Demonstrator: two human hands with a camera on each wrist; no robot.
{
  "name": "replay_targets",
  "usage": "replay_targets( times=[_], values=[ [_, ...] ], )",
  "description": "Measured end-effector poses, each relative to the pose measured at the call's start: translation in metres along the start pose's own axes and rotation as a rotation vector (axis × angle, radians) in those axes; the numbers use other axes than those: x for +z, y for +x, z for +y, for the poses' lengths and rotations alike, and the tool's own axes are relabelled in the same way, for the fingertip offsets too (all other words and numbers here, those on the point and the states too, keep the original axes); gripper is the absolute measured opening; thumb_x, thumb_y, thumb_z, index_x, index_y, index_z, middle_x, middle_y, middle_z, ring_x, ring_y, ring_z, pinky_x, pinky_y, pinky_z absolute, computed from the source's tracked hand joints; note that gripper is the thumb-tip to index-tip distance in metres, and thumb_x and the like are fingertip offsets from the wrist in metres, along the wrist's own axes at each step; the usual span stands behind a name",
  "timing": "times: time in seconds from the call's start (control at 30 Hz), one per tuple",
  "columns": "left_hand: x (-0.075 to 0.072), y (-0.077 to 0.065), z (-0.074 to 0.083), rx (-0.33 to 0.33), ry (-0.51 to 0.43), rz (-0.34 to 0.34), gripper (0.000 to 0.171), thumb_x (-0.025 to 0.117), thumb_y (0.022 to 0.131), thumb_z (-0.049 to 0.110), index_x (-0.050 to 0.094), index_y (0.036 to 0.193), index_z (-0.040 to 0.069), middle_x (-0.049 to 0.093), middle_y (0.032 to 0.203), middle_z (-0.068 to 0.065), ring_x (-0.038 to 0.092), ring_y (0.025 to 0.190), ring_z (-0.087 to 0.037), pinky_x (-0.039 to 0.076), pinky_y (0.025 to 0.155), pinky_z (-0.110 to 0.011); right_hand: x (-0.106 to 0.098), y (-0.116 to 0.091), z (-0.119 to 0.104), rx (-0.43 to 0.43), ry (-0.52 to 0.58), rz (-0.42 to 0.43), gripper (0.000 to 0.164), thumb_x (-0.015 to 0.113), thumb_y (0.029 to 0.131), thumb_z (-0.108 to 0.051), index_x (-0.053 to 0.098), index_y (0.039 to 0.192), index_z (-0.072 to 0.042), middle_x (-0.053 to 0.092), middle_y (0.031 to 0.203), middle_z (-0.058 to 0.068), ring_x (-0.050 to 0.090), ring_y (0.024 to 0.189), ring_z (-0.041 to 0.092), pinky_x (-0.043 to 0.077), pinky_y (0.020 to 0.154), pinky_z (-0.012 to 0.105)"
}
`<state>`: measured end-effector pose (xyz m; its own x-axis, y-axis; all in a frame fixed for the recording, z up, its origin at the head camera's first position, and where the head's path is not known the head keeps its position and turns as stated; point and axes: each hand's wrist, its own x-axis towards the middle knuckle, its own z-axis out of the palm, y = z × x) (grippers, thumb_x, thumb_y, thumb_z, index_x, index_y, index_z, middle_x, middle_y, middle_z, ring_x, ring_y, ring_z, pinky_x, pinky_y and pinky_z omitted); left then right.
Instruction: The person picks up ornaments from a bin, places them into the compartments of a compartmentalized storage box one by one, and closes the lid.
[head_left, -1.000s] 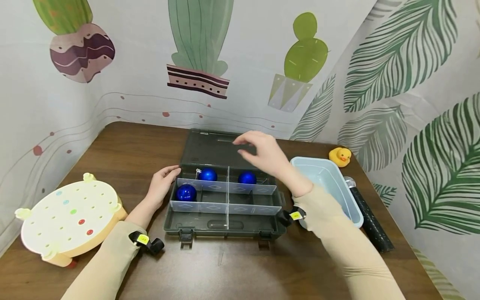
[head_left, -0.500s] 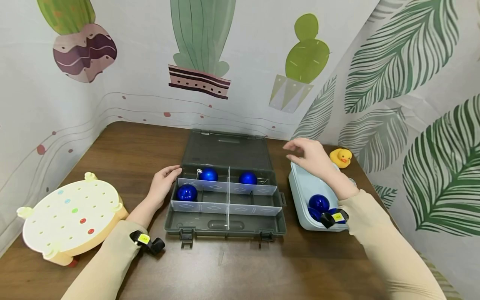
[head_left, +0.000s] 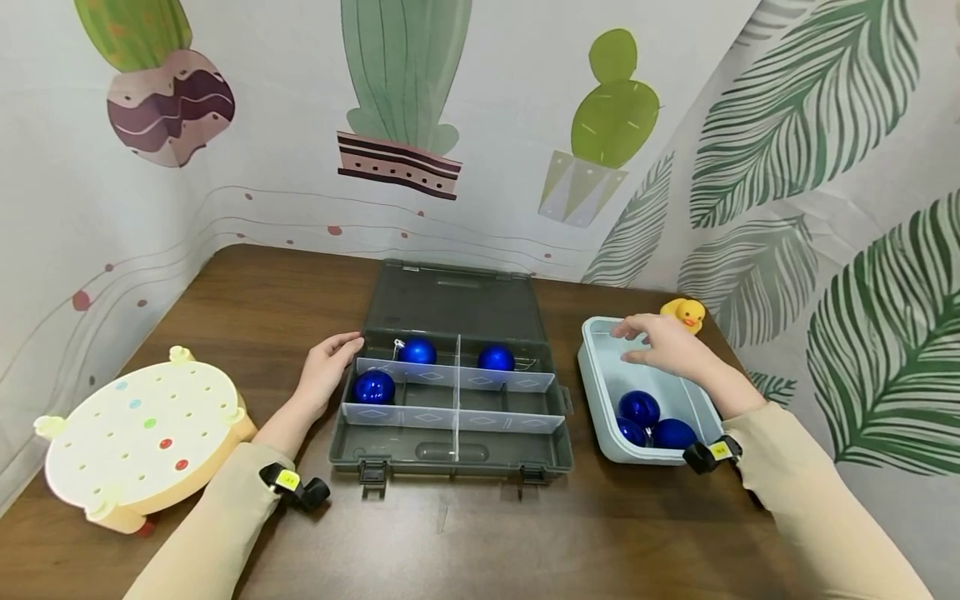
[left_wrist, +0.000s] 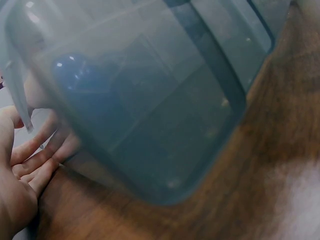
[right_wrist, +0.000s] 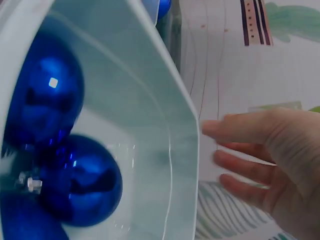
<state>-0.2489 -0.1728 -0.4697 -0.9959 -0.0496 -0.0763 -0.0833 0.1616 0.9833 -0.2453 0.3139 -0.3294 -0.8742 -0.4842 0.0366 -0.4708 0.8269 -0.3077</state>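
An open grey organizer box (head_left: 450,450) lies on the table, its lid folded back. Three blue Christmas balls sit in its compartments: one ball (head_left: 417,351) at back left, one ball (head_left: 496,359) at back right, one ball (head_left: 373,387) in the middle left. My left hand (head_left: 324,367) rests its fingertips on the box's left side. To the right, a light blue plastic basin (head_left: 592,400) holds three more blue balls (right_wrist: 82,180) at its near end. Above the basin's far part hovers my right hand (head_left: 663,346), fingers loosely bent, holding nothing.
A yellow rubber duck (head_left: 684,314) sits behind the basin. On the left stands a round cream pegboard toy (head_left: 142,425) with coloured dots. The table (head_left: 450,542) meets a patterned cloth backdrop at the back.
My right hand has moved right from over the box's lid to above the basin, uncovering the balls in it. My left hand has stayed at the box's side.
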Motion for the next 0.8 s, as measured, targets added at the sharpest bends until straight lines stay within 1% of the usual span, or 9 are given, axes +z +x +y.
replay_targets(
  times=[0.13, 0.27, 0.4, 0.53, 0.63, 0.8],
  values=[
    [0.001, 0.000, 0.000, 0.002, 0.002, -0.002, 0.050, 0.050, 0.102, 0.030, 0.049, 0.140, -0.003, 0.050, 0.143, -0.022, 0.048, 0.130, -0.028, 0.039, 0.112, -0.039, 0.002, -0.005, 0.011, 0.000, 0.010, -0.132, 0.037, 0.077, 0.079, -0.004, 0.065, 0.113, 0.006, 0.068, 0.110, 0.022, 0.063, 0.101, 0.038, 0.054, 0.086, 0.054],
    [0.001, 0.000, 0.000, 0.001, 0.003, 0.001, 0.050, 0.050, 0.102, 0.030, 0.049, 0.140, -0.003, 0.050, 0.143, -0.023, 0.048, 0.130, -0.029, 0.038, 0.112, -0.040, 0.004, -0.009, 0.018, -0.022, 0.070, -0.271, 0.050, 0.079, 0.079, -0.008, 0.058, 0.121, 0.009, 0.063, 0.119, 0.026, 0.059, 0.107, 0.044, 0.051, 0.089, 0.057],
    [0.001, 0.000, 0.000, 0.001, -0.001, 0.000, 0.050, 0.050, 0.102, 0.029, 0.049, 0.140, -0.003, 0.050, 0.143, -0.023, 0.047, 0.130, -0.030, 0.038, 0.113, -0.041, 0.007, -0.012, 0.021, -0.007, 0.111, -0.387, 0.060, 0.080, 0.077, -0.012, 0.054, 0.126, 0.010, 0.058, 0.127, 0.029, 0.055, 0.113, 0.047, 0.048, 0.093, 0.060],
    [0.000, 0.000, -0.001, -0.001, -0.004, -0.001, 0.050, 0.050, 0.102, 0.028, 0.048, 0.140, -0.003, 0.049, 0.144, -0.023, 0.047, 0.131, -0.031, 0.037, 0.113, -0.041, 0.009, -0.014, 0.023, 0.006, 0.105, -0.467, 0.067, 0.083, 0.073, -0.013, 0.053, 0.129, 0.009, 0.056, 0.131, 0.027, 0.054, 0.116, 0.048, 0.048, 0.094, 0.059],
    [0.000, 0.001, -0.001, -0.002, -0.004, -0.004, 0.050, 0.050, 0.102, 0.028, 0.048, 0.141, -0.003, 0.048, 0.144, -0.023, 0.046, 0.132, -0.031, 0.037, 0.114, -0.041, 0.011, -0.013, 0.025, 0.012, 0.130, -0.518, 0.070, 0.083, 0.072, -0.012, 0.051, 0.131, 0.009, 0.054, 0.133, 0.028, 0.052, 0.118, 0.049, 0.049, 0.093, 0.057],
    [-0.001, 0.001, -0.001, -0.005, -0.007, -0.008, 0.050, 0.049, 0.102, 0.027, 0.047, 0.141, -0.004, 0.047, 0.145, -0.024, 0.045, 0.133, -0.031, 0.036, 0.114, -0.042, 0.012, -0.012, 0.027, 0.049, 0.177, -0.590, 0.074, 0.083, 0.072, -0.010, 0.048, 0.134, 0.010, 0.049, 0.137, 0.030, 0.047, 0.122, 0.052, 0.050, 0.094, 0.055]
  ],
)
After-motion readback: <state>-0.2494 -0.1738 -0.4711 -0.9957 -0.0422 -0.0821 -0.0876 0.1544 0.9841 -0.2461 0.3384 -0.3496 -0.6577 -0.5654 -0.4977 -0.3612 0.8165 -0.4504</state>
